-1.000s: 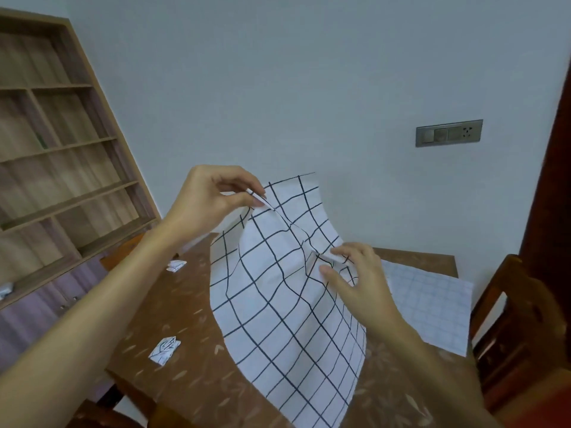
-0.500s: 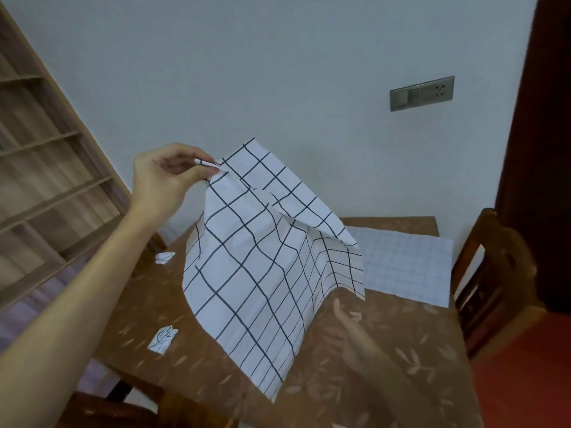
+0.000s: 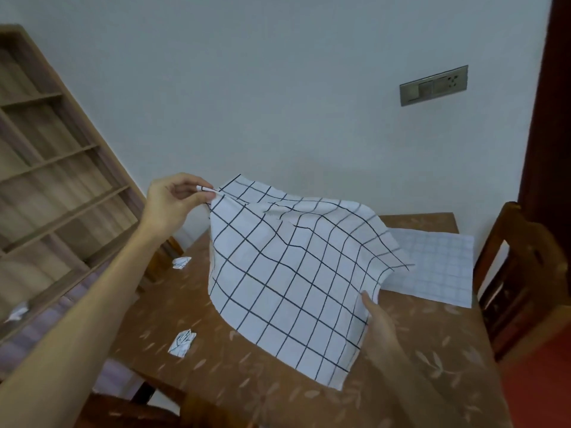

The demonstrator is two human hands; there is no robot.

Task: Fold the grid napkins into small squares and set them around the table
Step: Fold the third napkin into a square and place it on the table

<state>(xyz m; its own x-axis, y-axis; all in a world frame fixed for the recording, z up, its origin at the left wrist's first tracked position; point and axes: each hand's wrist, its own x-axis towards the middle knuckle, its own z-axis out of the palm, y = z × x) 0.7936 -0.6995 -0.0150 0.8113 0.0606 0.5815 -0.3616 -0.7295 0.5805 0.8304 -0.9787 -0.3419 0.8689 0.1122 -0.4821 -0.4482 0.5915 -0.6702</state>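
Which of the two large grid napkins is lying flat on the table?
The faint-lined napkin, at the far right of the table; the bold-lined napkin is held up, draped and curved.

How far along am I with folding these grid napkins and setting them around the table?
Done: two small folded napkins lie on the table near its left edge. In hand: a grid napkin, unfolded, pinched at a corner by the left hand and gripped at its lower edge by the right hand. Left: folding it, and the flat napkin beside it.
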